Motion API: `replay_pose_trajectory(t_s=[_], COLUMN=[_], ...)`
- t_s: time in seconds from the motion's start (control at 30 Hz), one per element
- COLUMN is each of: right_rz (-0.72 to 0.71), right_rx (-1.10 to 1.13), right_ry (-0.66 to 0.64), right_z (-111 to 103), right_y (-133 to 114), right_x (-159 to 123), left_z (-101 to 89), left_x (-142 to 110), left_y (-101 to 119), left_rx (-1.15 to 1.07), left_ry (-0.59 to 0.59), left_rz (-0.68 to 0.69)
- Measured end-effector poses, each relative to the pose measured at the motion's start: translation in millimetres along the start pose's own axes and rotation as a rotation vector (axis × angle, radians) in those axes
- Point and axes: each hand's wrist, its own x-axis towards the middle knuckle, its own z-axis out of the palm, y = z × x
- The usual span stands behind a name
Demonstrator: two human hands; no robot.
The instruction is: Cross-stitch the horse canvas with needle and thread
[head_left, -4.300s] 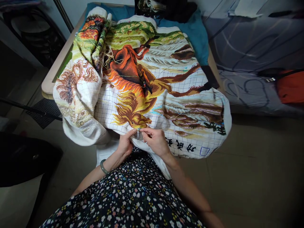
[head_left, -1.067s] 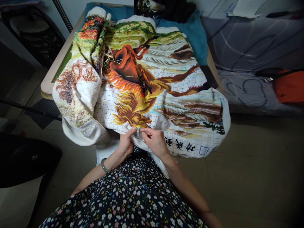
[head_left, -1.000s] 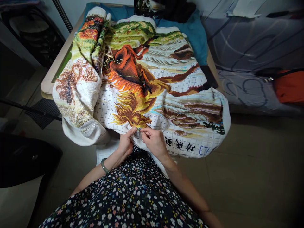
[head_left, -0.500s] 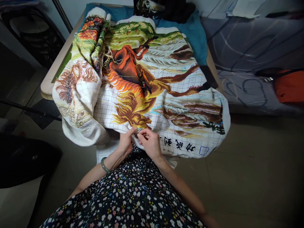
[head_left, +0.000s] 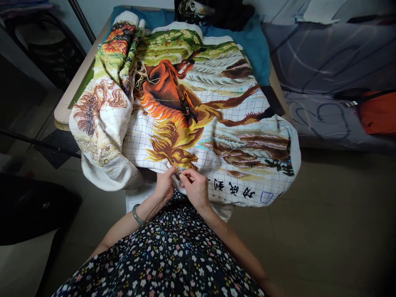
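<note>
A large cross-stitch canvas [head_left: 136, 144] with a blue grid and a stitched horse [head_left: 179, 140] drapes over the table and down to my lap. At its near edge, by the horse's head, my left hand [head_left: 164, 185] pinches the fabric between thumb and fingers. Close beside it, my right hand [head_left: 197, 187] has thumb and fingertips pressed together at the cloth. Whatever sits in that pinch is too small to make out. Loose threads [head_left: 147, 78] lie on the stitching above, and dark stitched characters [head_left: 233, 189] run right of my right hand.
The canvas's left part is bunched into a thick roll [head_left: 105, 103] on the wooden table [head_left: 66, 105]. Teal cloth [head_left: 262, 53] lies under the canvas, with a black bag [head_left: 229, 16] at the back. A grey covered sofa [head_left: 321, 74] holds an orange item [head_left: 379, 111] at right.
Both hands stay at the same spot on the canvas edge, with their pinches almost unchanged. The whole view has shifted very slightly.
</note>
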Motion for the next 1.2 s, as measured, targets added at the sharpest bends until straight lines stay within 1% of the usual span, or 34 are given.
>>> replay_pose_trajectory(t_s=[0.13,0.37,0.5,0.63,0.7,0.83,0.97,1.0,1.03,1.07,1.13,1.17,1.2], right_rz=[0.068,0.18,0.24,0.206,0.187,0.113,0.035,0.025,0.015,0.003,-0.025,-0.039,-0.062], right_rx=[0.057,0.17,0.24,0.221,0.202,0.131,-0.031,-0.041,-0.016,0.045,0.238,0.34,0.407], right_ry=[0.016,-0.039,-0.027,0.004,-0.003,-0.074,-0.141,-0.128,-0.087,-0.029,0.094,0.103,0.084], right_z=[1,-2,-2,-3,-4,-5,-7,-10,-14,-20,-38,-48,-59], right_y=[-3,-9,-11,-15,-16,-18,-20,-22,-25,-29,-37,-42,-47], right_x=[2,2,3,9,13,18,22,24,26,29,37,40,43], left_z=[1.1,-1.3,-1.9,-3.3,-4.7,-6.6,-5.8,-5.5,-5.2,-5.0,-4.8,-4.8,-4.7], left_x=[-2,-7,-8,-8,-8,-8,-8,-8,-8,-8,-9,-9,-9], left_y=[1,-2,-3,-3,-4,-5,-5,-4,-4,-3,-2,-2,-2], left_rx=[-0.004,-0.058,-0.071,-0.088,-0.097,-0.093,-0.105,-0.104,-0.102,-0.101,-0.102,-0.104,-0.107], left_ry=[0.004,-0.004,-0.016,-0.034,-0.036,-0.028,-0.03,-0.033,-0.035,-0.037,-0.034,-0.032,-0.032], left_rz=[-0.015,-0.055,-0.07,-0.072,-0.078,-0.107,-0.114,-0.104,-0.095,-0.089,-0.087,-0.088,-0.087])
